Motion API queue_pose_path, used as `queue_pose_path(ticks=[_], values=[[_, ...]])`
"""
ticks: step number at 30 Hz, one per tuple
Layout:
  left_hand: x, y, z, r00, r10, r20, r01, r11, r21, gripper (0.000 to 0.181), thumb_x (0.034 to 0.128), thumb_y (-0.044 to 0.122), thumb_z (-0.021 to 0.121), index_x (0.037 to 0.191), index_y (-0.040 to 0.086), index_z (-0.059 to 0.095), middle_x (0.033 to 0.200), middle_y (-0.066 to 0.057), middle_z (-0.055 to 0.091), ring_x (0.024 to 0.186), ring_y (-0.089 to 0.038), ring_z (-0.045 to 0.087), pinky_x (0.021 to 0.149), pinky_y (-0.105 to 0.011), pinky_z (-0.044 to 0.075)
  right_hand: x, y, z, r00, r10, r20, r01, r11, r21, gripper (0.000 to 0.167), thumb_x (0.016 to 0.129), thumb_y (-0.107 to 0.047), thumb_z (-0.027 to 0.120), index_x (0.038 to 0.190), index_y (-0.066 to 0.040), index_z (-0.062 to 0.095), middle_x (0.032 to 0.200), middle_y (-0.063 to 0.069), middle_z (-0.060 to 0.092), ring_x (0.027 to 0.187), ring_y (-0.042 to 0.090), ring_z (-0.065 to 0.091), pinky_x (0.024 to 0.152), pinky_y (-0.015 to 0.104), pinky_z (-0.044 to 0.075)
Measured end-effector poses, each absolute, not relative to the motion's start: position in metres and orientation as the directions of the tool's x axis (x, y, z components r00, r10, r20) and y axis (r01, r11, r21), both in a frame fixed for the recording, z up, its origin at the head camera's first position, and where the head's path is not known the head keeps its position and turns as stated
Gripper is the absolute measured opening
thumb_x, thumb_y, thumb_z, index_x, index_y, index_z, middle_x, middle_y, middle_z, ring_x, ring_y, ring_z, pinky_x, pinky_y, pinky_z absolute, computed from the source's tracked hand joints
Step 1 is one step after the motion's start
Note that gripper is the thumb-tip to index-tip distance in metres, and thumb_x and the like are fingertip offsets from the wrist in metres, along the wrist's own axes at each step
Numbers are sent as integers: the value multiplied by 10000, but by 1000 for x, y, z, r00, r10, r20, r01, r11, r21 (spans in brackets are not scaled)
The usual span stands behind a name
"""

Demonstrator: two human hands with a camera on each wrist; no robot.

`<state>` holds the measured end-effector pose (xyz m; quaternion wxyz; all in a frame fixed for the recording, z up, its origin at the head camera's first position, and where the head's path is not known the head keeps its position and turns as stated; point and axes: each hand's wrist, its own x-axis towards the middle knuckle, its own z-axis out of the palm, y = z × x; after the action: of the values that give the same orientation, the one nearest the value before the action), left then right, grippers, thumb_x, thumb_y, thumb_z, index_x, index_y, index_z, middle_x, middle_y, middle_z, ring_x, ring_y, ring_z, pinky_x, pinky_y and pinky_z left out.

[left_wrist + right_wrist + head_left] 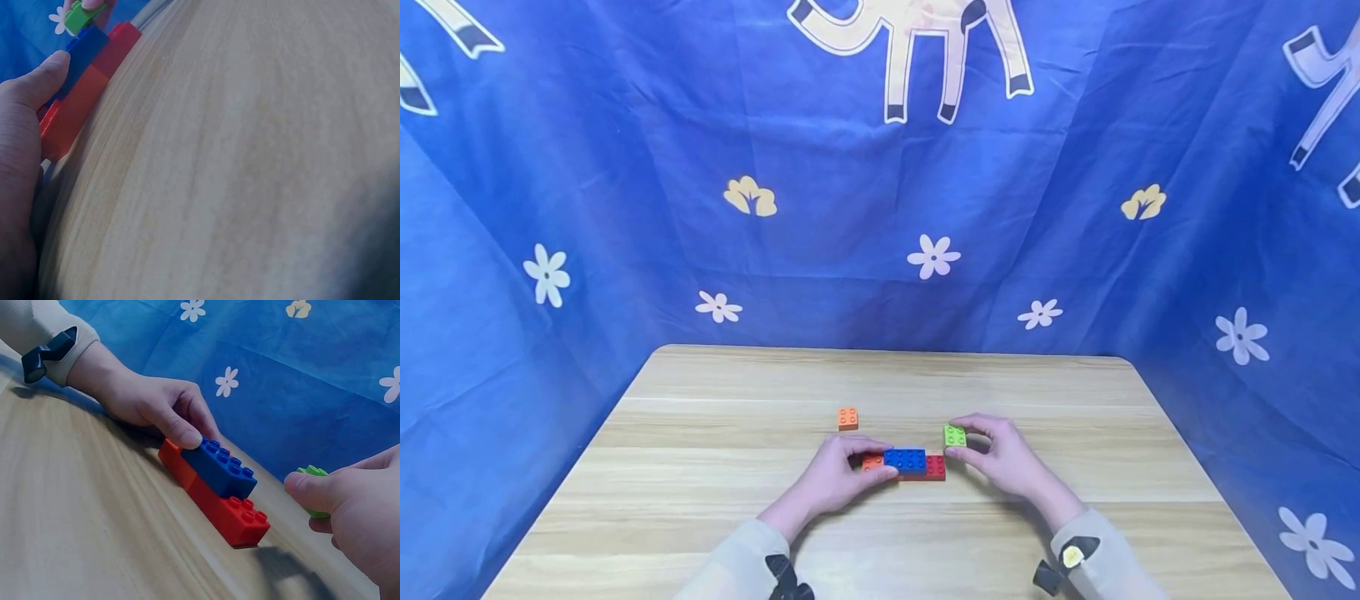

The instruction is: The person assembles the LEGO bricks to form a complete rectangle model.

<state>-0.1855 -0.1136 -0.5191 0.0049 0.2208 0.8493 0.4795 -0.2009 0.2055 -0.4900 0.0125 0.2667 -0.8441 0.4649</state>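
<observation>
A blue brick (905, 460) sits on top of an orange brick (871, 462) and a red brick (936, 467), bridging the two, which lie end to end on the table. With thumb and fingers my left hand (838, 477) holds the blue brick at its left end; the thumb on its near side shows in the right wrist view. My right hand (1006, 457) pinches a small green brick (955, 435) just right of the stack, apart from it. In the right wrist view, the green brick (312, 472) is partly hidden behind the thumb.
A small loose orange brick (847, 418) lies on the wooden table (715, 417), behind the stack and to its left. A blue patterned curtain (850, 200) hangs behind the table and along both sides.
</observation>
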Motion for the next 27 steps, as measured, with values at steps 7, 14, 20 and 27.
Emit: queue_pose_path(ticks=[7, 14, 20, 27], values=[[-185, -114, -519, -905, 379, 194, 364, 453, 814, 468, 871, 556, 840, 1206, 231, 811, 1181, 109, 759, 1160, -117, 675, 1041, -384, 527, -196, 202, -495, -855, -434, 282, -471, 427, -772, 395, 902, -181, 872, 1268, -90, 751, 1194, -14, 748, 1142, 229, 699, 1035, 478, 541], [-185, -114, -519, -908, 377, 185, 357, 460, 813, 475, 868, 582, 828, 1208, 249, 809, 1184, 124, 756, 1156, -108, 673, 1038, -387, 524, -193, 198, -499, -850, -437, 294, -485, 433, -760, 392, 905, -216, 870, 1261, -99, 754, 1200, -12, 752, 1132, 222, 705, 1034, 475, 543], [-185, -114, -519, -907, 375, 191, 362, 461, 810, 474, 866, 569, 837, 1202, 235, 812, 1171, 115, 761, 1143, -110, 678, 1037, -382, 523, -191, 196, -503, -855, -437, 280, -477, 450, -755, 394, 896, -227, 876, 1258, -123, 760, 1225, -51, 750, 1170, 189, 689, 1055, 462, 529], [-186, -114, -520, -909, 374, 186, 357, 465, 810, 484, 868, 572, 833, 1208, 229, 812, 1181, 114, 758, 1155, -115, 675, 1040, -383, 522, -189, 193, -507, -843, -451, 293, -497, 445, -745, 421, 912, -256, 866, 1272, -67, 754, 1247, -32, 746, 1189, 202, 681, 1044, 464, 536]])
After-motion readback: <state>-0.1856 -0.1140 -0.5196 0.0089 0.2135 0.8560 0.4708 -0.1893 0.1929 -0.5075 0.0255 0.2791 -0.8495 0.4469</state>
